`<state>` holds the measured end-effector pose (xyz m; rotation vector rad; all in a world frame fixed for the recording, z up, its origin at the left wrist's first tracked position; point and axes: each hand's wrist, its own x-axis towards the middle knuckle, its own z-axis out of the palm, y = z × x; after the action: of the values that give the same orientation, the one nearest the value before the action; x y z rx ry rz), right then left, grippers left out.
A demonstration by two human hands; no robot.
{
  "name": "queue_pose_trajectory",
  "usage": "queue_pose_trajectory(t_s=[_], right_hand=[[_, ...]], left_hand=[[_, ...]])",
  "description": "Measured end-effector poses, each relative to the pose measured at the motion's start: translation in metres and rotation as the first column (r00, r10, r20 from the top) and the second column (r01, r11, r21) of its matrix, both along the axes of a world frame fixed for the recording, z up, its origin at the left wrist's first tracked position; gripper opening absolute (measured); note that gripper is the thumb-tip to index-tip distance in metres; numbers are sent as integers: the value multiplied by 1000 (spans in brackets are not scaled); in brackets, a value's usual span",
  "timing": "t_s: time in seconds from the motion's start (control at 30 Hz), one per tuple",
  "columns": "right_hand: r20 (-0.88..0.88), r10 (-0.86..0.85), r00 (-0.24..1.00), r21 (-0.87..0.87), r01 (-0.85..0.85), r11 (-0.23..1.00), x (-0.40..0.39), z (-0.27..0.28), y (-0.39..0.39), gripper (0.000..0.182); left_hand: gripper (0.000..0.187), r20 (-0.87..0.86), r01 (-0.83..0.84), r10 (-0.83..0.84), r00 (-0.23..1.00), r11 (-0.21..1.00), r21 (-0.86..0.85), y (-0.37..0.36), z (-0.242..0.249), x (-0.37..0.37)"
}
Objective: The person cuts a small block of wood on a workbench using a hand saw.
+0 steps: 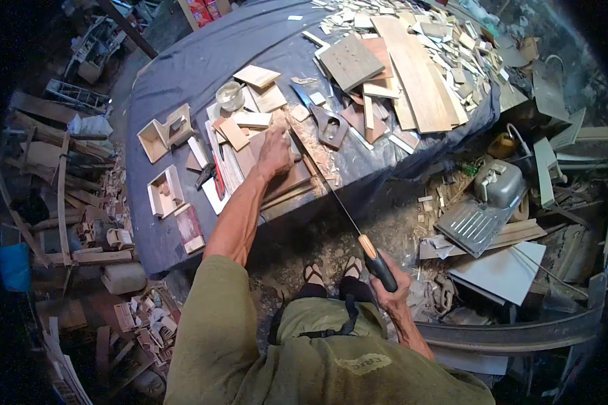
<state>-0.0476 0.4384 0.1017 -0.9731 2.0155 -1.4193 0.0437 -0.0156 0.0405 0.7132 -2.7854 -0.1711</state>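
Your left hand (275, 150) presses flat on a wooden board (287, 181) at the bench's (182, 81) near edge, while your right hand (390, 287) is wrapped around the handle of a handsaw (348, 217). Its blade reaches the board's edge amid sawdust; how deep the cut runs can't be judged. Offcuts (412, 40) crowd the far corner. No writing is readable.

Seen from above: left hand (275, 150) pressing flat on a wooden board (285, 177) at the edge of a cloth-covered table (182, 74). Right hand (392, 287) gripping the handle of a thin-bladed saw (348, 216), blade reaching up to the board. Wood offcuts (412, 61) piled on the table's far side.
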Motion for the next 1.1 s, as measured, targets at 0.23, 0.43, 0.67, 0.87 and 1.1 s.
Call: queue_pose_trajectory(t_s=[0.23, 0.43, 0.67, 0.87, 1.1], right_hand=[[-5, -49, 999, -16, 49, 999, 14, 24, -8, 56], [-53, -14, 998, -40, 12, 999, 10, 29, -2, 56], [12, -47, 999, -16, 47, 999, 13, 43, 53, 56], [-23, -73, 997, 55, 74, 996, 7, 46, 53, 57], [57, -163, 985, 34, 162, 986, 4, 48, 40, 58]], left_hand=[[43, -27, -3, 3, 1000, 1000, -20, 4, -3, 3], [38, 6, 11, -11, 1000, 1000, -14, 8, 10, -2], [43, 56, -91, 88, 995, 994, 61, 5, 5, 1], [71, -104, -105, 118, 988, 987, 120, 15, 6, -3], [88, -150, -204, 256, 955, 934, 294, 33, 48, -7]])
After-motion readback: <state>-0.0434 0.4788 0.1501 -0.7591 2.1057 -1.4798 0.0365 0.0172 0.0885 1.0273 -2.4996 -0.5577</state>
